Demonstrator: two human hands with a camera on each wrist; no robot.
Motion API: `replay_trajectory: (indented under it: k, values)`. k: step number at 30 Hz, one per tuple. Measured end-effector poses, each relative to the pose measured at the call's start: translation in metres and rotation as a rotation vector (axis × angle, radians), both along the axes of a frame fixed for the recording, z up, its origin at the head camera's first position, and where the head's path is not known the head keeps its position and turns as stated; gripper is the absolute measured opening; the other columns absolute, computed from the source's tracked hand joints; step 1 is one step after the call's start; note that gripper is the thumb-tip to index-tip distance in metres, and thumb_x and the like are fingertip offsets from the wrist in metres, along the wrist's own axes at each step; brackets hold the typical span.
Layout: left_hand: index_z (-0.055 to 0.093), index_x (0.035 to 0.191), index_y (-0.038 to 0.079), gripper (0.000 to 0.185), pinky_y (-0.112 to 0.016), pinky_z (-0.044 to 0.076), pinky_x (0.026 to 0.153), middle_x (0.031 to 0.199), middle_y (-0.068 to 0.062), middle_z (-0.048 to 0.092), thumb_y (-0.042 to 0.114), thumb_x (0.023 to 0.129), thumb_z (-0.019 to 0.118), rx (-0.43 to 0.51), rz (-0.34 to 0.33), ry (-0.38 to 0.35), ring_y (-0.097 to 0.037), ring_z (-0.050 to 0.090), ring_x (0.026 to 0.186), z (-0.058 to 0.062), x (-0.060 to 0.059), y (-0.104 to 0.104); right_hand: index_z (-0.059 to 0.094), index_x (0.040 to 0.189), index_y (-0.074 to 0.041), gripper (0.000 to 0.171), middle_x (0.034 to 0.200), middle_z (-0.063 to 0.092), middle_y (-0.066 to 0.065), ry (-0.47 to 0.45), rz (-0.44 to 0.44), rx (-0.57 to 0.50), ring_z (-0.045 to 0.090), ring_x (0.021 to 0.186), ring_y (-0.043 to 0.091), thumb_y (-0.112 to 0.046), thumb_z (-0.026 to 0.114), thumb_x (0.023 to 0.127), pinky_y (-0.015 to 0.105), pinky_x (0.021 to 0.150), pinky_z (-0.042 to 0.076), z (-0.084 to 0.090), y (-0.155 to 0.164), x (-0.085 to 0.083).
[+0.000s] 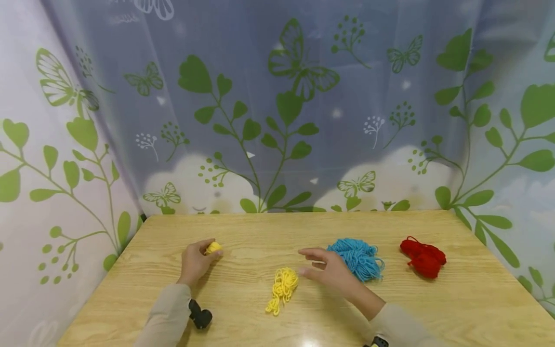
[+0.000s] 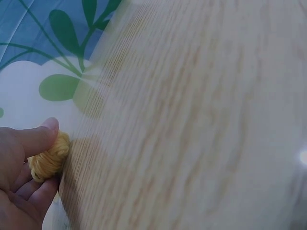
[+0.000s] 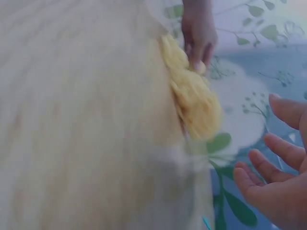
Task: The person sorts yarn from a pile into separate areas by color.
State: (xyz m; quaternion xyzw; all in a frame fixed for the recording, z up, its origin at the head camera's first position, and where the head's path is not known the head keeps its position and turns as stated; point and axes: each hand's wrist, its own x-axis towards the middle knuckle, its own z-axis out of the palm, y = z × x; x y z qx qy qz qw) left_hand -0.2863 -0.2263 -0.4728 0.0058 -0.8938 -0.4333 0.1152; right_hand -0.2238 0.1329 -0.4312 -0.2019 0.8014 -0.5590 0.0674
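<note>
My left hand pinches a small wound ball of yellow yarn on the left side of the table. In the left wrist view the thumb lies over the yarn ball, with fingers beneath it. A looser pile of yellow yarn lies in the middle, its strands trailing toward the front. Just right of that pile, my right hand hovers with nothing in its grasp, fingers apart. In the right wrist view the right hand has spread fingers, away from the yellow pile.
A blue yarn bundle lies behind the right hand, partly covered by it. Farther right sits a red yarn bundle. The wooden table ends at a patterned curtain at the back.
</note>
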Motion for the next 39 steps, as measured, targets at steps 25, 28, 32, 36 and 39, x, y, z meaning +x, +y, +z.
replay_trajectory:
  k: [25,28,32,36,39]
  values:
    - [0.06,0.127,-0.003,0.048,-0.048,0.049,0.095,0.125,-0.023,0.06,0.013,0.084,0.075,0.022,0.001,-0.021,-0.038,0.056,0.117,-0.002,-0.001,-0.002,0.067,0.115,-0.001,0.041,0.113,0.066,0.012,0.119,-0.011,0.325,0.06,0.098,0.027,-0.019,0.079,0.08,0.04,0.081,0.052,-0.025,-0.048,0.002]
    - [0.06,0.127,-0.003,0.049,-0.048,0.049,0.095,0.125,-0.023,0.06,0.013,0.084,0.075,0.023,0.0,-0.021,-0.038,0.056,0.117,-0.003,-0.002,-0.002,0.067,0.114,-0.001,0.041,0.112,0.066,0.013,0.116,-0.018,0.326,0.061,0.097,0.026,-0.019,0.079,0.079,0.039,0.079,0.053,-0.025,-0.047,0.001]
    - [0.06,0.127,-0.003,0.048,-0.048,0.049,0.094,0.125,-0.024,0.06,0.013,0.084,0.075,0.022,-0.001,-0.019,-0.038,0.056,0.117,-0.002,-0.002,-0.002,0.068,0.113,-0.001,0.038,0.108,0.067,0.011,0.106,-0.024,0.304,0.062,0.093,0.022,-0.017,0.078,0.08,0.035,0.077,0.054,-0.025,-0.047,-0.003]
    - [0.06,0.126,-0.003,0.048,-0.048,0.049,0.094,0.125,-0.023,0.06,0.013,0.083,0.075,0.017,0.001,-0.015,-0.038,0.057,0.115,-0.001,-0.002,-0.001,0.068,0.112,-0.002,0.034,0.103,0.068,0.009,0.094,-0.085,0.272,0.062,0.088,0.019,-0.013,0.077,0.082,0.033,0.072,0.053,-0.024,-0.046,-0.01]
    - [0.06,0.126,-0.003,0.048,-0.047,0.049,0.094,0.125,-0.022,0.06,0.014,0.083,0.075,0.015,0.001,-0.016,-0.037,0.058,0.115,0.0,-0.001,-0.001,0.068,0.113,-0.003,0.033,0.107,0.068,0.01,0.082,-0.165,0.236,0.062,0.092,0.022,-0.013,0.075,0.083,0.037,0.075,0.054,-0.021,-0.046,-0.018]
